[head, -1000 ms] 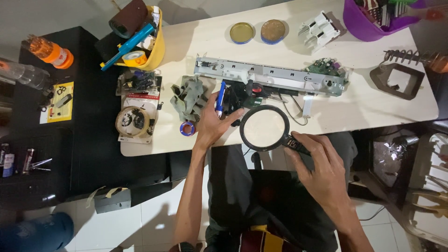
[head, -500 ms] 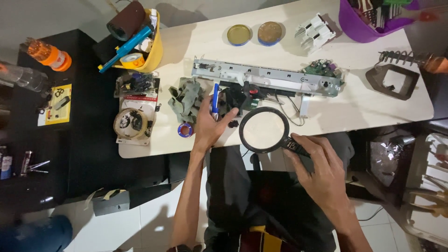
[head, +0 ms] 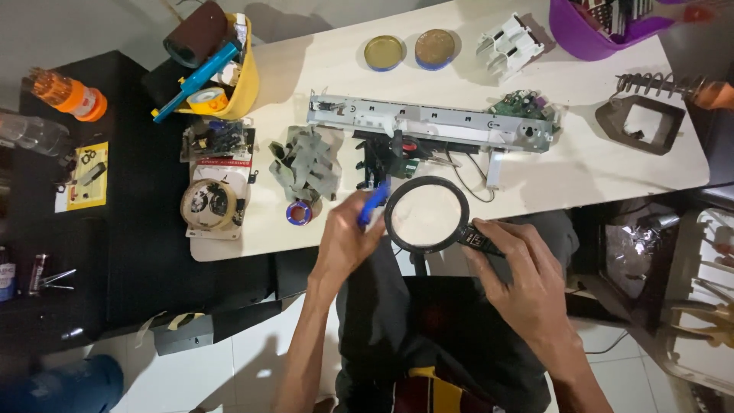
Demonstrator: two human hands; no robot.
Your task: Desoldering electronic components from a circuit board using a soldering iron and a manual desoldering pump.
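L hand (head: 345, 243) is closed, fingers curled around a blue-handled tool (head: 373, 205); tool tip points up toward the dark mechanism (head: 390, 153) under the long grey metal chassis (head: 428, 122). R hand (head: 524, 268) is closed on the black handle of a round magnifying glass (head: 426, 215), thumb and fingers wrapped on the grip. Lens sits at the near edge of the white table (head: 581, 164), just beside the tool, between both hands; black rim, clear lens showing pale table surface through it. Chassis lies lengthwise across table centre w/ a green circuit board (head: 524, 105) at its R end. A crumpled grey part (head: 306, 162) and a small tape roll (head: 297, 213) lie L of the tool.
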